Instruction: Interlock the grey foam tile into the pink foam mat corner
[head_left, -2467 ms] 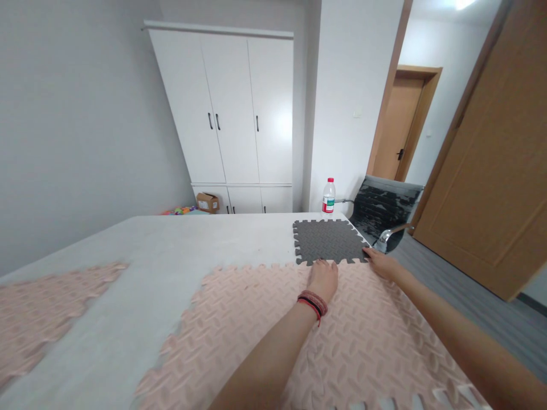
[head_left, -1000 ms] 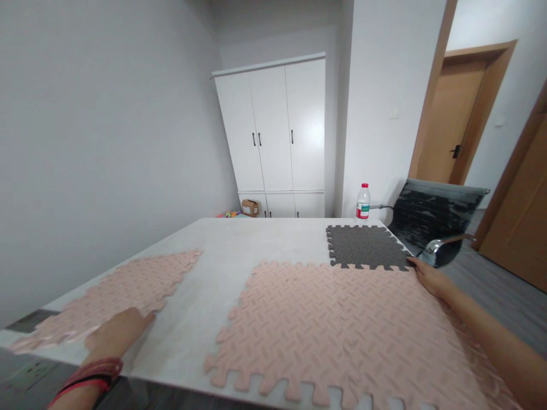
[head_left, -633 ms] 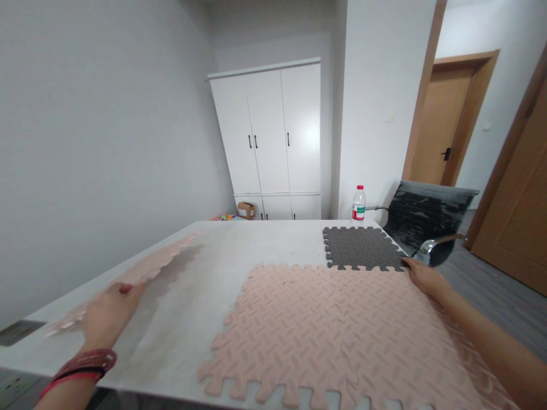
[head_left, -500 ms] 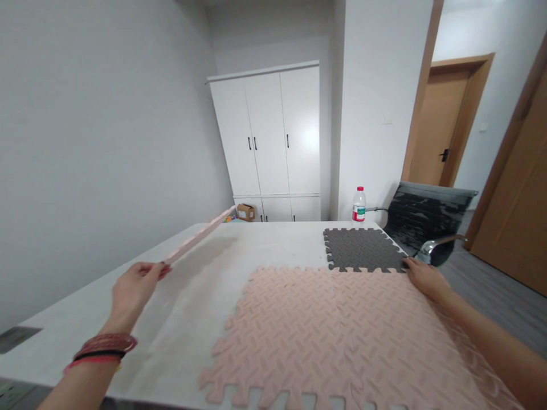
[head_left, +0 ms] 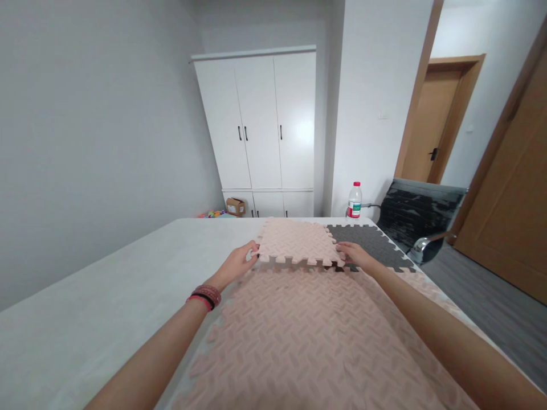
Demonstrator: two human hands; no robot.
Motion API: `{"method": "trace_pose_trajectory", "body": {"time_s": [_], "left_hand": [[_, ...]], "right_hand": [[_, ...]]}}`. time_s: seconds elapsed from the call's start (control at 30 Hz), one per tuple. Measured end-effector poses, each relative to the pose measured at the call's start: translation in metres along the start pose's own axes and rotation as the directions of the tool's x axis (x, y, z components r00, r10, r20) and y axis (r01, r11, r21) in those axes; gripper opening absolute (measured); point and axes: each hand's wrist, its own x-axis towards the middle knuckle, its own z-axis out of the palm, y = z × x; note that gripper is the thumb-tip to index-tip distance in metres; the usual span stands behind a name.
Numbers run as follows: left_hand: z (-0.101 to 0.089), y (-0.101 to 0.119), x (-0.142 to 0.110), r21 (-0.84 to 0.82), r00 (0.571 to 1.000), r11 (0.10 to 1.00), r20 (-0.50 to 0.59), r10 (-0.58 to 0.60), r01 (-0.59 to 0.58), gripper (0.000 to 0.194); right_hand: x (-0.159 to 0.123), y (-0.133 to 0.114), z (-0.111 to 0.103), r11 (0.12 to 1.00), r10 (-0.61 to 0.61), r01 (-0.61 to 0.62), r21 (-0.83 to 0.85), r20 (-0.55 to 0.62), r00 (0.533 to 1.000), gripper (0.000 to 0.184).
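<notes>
I held a loose pink foam tile [head_left: 297, 241] between both hands, out at the far end of my reach. My left hand [head_left: 237, 263] gripped its near left corner, fingers curled around the toothed edge, thumb on top as far as I could tell. My right hand [head_left: 355, 255] had the near right corner, fingers closed on the edge where the tile overlapped the grey foam tile [head_left: 376, 246]. The pink tile lay nearly flat, its near edge a little above the large pink mat [head_left: 307, 336] that stretched from it back toward me under both my forearms. So the tile sat directly ahead of my hands and between them, with its far edge pointing at the wardrobe [head_left: 260, 122].

The grey tile lay just to the right of the pink one, partly covered by its right edge, on the far right part of the tabletop [head_left: 106, 296]. My right hand rested at the seam where the two tiles and the big mat met. On my left wrist I wore a stack of red and dark bracelets [head_left: 205, 295].

Behind the grey tile a plastic bottle [head_left: 354, 200] with a red cap stood at the tabletop's far edge. A dark office chair [head_left: 421, 213] stood just beyond the right corner, and a small cardboard box [head_left: 235, 206] sat on the floor by the wardrobe.
</notes>
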Motion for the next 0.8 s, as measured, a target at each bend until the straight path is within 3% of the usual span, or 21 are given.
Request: {"method": "trace_pose_trajectory", "body": {"time_s": [0.2,0.33,0.8], "left_hand": [[0.023,-0.039,0.005,0.155,0.989,0.985,0.120,-0.091,0.072,0.014],[0.031,-0.056,0.014,0.266,0.984,0.963,0.160,-0.081,0.036,0.021],[0.039,-0.067,0.020,0.556,0.980,0.814,0.187,0.074,-0.168,0.025]], "right_hand": [[0.014,0.007,0.031,0.969,-0.084,0.066,-0.239,-0.066,0.994,0.054],[0.013,0.015,0.046,0.923,-0.149,0.115,-0.366,-0.068,0.986,0.058],[-0.005,0.008,0.049,0.799,-0.253,0.143,-0.584,-0.110,0.961,0.048]]}}
